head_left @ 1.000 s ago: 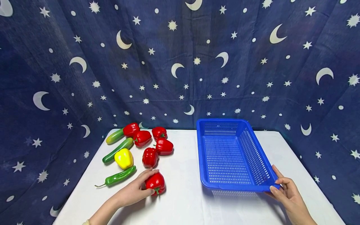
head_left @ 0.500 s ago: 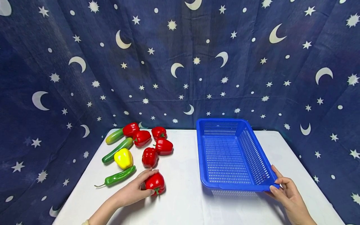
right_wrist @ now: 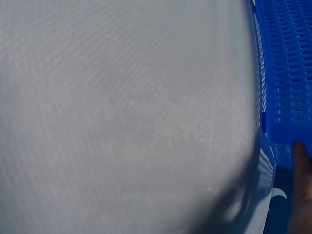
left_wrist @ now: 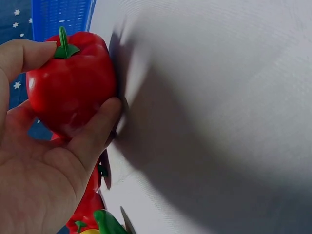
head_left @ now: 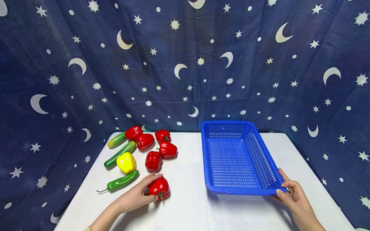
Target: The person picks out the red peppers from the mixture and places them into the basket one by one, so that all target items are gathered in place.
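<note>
My left hand (head_left: pixel 136 196) holds a shiny red bell pepper (head_left: pixel 160 187) with a green stem, low over the white table at the front left of centre. In the left wrist view, thumb and fingers wrap the sides of this pepper (left_wrist: pixel 73 83), its stem beside the thumb tip. At the front right corner of a blue perforated plastic basket (head_left: pixel 231 163), my right hand (head_left: pixel 297 202) pinches the rim, thumb on top and fingers at the side and beneath. Only one finger of the right hand (right_wrist: pixel 301 165) shows in its wrist view, against the basket.
Left of centre lie several more red bell peppers (head_left: pixel 153 161), a yellow bell pepper (head_left: pixel 126 163), a long green chili pepper (head_left: pixel 122 181) and two cucumbers (head_left: pixel 119 154). A dark blue curtain (head_left: pixel 162 64) with moons and stars surrounds the white table (head_left: pixel 188 179).
Both hands keep their holds on the red bell pepper and the basket rim. The whole head view has shifted very slightly; nothing else has visibly moved.
</note>
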Demonstrator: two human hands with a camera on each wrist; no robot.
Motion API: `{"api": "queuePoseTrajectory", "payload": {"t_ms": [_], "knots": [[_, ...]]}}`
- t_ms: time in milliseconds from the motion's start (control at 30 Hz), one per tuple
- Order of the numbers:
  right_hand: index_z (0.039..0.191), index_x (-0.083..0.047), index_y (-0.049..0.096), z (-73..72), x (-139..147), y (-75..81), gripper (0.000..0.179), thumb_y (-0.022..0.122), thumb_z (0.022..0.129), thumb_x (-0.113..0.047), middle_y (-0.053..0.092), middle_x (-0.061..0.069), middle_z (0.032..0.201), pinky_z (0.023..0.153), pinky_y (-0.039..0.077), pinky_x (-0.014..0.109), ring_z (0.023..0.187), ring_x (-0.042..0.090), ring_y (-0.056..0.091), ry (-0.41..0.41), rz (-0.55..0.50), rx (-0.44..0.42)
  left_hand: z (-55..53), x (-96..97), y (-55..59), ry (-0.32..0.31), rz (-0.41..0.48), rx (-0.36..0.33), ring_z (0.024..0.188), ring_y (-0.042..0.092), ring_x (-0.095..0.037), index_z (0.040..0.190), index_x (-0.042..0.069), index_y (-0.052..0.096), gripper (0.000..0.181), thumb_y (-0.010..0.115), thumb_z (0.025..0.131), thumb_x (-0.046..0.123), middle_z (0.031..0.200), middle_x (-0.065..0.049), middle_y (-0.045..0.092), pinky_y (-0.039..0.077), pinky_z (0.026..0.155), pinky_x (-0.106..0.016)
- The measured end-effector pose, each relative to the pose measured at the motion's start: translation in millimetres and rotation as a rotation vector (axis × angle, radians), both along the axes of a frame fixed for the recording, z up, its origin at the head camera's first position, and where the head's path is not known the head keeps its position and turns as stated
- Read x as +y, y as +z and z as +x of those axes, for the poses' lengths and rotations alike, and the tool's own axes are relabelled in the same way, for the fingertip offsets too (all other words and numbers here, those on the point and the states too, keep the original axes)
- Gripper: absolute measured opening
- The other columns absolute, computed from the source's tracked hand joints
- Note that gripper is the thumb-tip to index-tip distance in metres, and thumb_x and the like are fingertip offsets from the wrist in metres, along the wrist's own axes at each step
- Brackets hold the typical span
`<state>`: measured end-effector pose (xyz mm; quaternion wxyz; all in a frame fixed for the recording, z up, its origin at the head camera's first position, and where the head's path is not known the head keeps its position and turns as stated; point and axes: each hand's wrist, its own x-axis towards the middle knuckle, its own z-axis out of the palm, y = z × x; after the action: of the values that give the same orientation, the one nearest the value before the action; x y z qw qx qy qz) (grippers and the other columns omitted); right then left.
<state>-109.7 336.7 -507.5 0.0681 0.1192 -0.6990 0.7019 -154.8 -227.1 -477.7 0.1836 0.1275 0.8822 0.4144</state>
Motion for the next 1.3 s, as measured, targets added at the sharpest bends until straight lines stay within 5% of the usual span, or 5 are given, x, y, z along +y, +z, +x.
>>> {"api": "queuePoseTrajectory", "payload": {"t_ms": [333, 567, 733, 933, 1300], "knots": [[0.123, 0.001, 0.038, 1.0, -2, -1.5, 0.024, 0.042, 0.103, 0.014, 0.011, 0.002, 0.171, 0.09, 0.057, 0.027, 0.135, -0.003, 0.044, 0.005, -0.043, 0.038, 2.5, 1.3, 2.7, 0.0, 0.027, 0.025, 0.138, 0.041, -0.039, 0.153, 0.037, 0.046, 0.072, 0.078, 0.089, 0.03, 0.16, -0.012, 0.037, 0.044, 0.105, -0.063], [0.124, 0.004, 0.037, 1.4, -2, -1.0, 0.025, 0.042, 0.102, 0.015, 0.013, 0.004, 0.171, 0.09, 0.057, 0.028, 0.134, 0.0, 0.047, 0.006, -0.042, 0.07, -5.4, 6.9, 24.8, -0.019, 0.118, 0.076, 0.139, 0.043, -0.034, 0.153, 0.034, 0.046, 0.071, 0.078, 0.09, 0.03, 0.16, -0.005, 0.036, 0.052, 0.101, -0.046], [0.123, 0.004, 0.036, 2.1, -3, 0.5, 0.022, 0.043, 0.103, 0.012, 0.015, 0.004, 0.17, 0.089, 0.057, 0.027, 0.134, -0.001, 0.045, -0.01, -0.023, 0.046, -17.7, 19.0, 51.1, -0.056, 0.177, 0.115, 0.135, 0.048, -0.03, 0.153, 0.037, 0.045, 0.071, 0.079, 0.091, 0.027, 0.159, 0.001, 0.037, 0.053, 0.097, -0.033], [0.12, 0.005, 0.037, -0.5, -3, -3.2, 0.02, 0.041, 0.103, 0.014, 0.018, 0.003, 0.169, 0.09, 0.057, 0.028, 0.136, 0.001, 0.044, 0.015, -0.058, 0.072, -38.9, 40.5, 82.2, -0.084, 0.178, 0.186, 0.129, 0.051, -0.026, 0.151, 0.04, 0.047, 0.073, 0.082, 0.088, 0.029, 0.151, 0.004, 0.045, 0.051, 0.1, -0.04], [0.119, 0.006, 0.035, -0.2, -2, -3.6, 0.019, 0.04, 0.103, 0.014, 0.014, 0.005, 0.17, 0.091, 0.056, 0.028, 0.137, -0.001, 0.042, 0.015, -0.028, 0.081, -82.3, 82.0, 111.1, -0.139, 0.246, 0.188, 0.113, 0.063, -0.023, 0.15, 0.045, 0.047, 0.072, 0.082, 0.088, 0.032, 0.136, 0.002, 0.057, 0.057, 0.088, -0.038]]}}
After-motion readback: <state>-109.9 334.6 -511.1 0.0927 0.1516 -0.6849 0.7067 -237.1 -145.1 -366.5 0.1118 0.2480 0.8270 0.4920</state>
